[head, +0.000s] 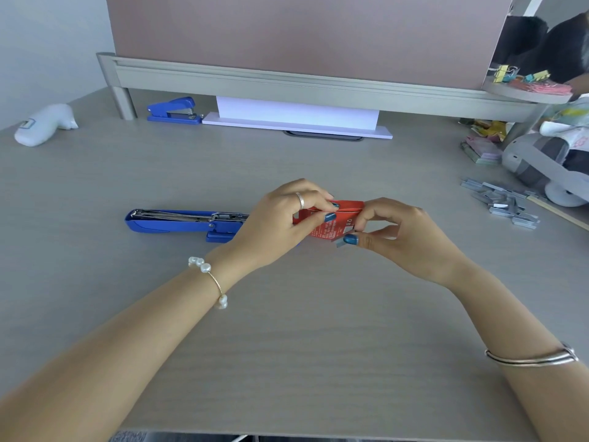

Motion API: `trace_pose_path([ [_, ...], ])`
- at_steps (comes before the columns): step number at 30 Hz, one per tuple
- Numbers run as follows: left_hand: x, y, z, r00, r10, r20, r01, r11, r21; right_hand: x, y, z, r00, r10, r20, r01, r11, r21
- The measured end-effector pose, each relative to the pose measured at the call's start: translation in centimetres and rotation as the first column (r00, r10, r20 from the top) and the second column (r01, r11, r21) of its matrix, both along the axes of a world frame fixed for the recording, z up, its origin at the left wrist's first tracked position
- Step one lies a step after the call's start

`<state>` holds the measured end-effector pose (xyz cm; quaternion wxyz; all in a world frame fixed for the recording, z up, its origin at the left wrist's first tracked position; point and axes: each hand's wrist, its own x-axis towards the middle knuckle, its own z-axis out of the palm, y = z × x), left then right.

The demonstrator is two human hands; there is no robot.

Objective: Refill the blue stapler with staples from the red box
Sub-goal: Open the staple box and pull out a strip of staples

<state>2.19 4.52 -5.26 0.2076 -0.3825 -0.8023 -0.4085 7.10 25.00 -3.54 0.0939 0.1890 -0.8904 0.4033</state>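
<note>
The blue stapler (178, 222) lies on the desk left of centre, hinged open with its metal staple channel showing. Its right end is hidden behind my left hand (280, 224). Between my two hands I hold the small red box (331, 223) just above the desk. My left hand pinches its top left edge with thumb and fingers. My right hand (404, 237) grips the box's right end, and a grey strip of staples (338, 242) shows under my right thumb at the box's lower corner.
A second blue stapler (173, 110) sits at the back under the grey shelf (287, 81). Several loose staple strips (503, 204) lie in a pile at the right. A white object (44, 124) rests at the far left. Clutter and a grey device (538, 161) crowd the right edge.
</note>
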Motion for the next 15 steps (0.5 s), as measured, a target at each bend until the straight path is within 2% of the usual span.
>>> trace_pose_path([
  [5,0.1,0.0,-0.1,0.998,0.000,-0.067,-0.003,0.999,-0.040,0.1,0.1,0.2,1.000,0.015,0.012,-0.015,1.000,-0.008],
  [8,0.3,0.3,-0.3,0.997,0.015,-0.075,-0.016,1.000,0.000,0.2,0.2,0.6,1.000,0.024,0.012,-0.024,1.000,-0.012],
  [12,0.3,0.8,0.1,0.999,0.025,-0.042,-0.022,0.997,0.068,0.2,0.3,1.3,0.999,-0.040,-0.036,0.033,0.984,-0.176],
  [15,0.2,0.8,0.4,1.000,0.012,-0.008,-0.011,0.999,0.047,0.1,0.5,1.8,0.997,-0.073,-0.041,0.056,0.941,-0.332],
])
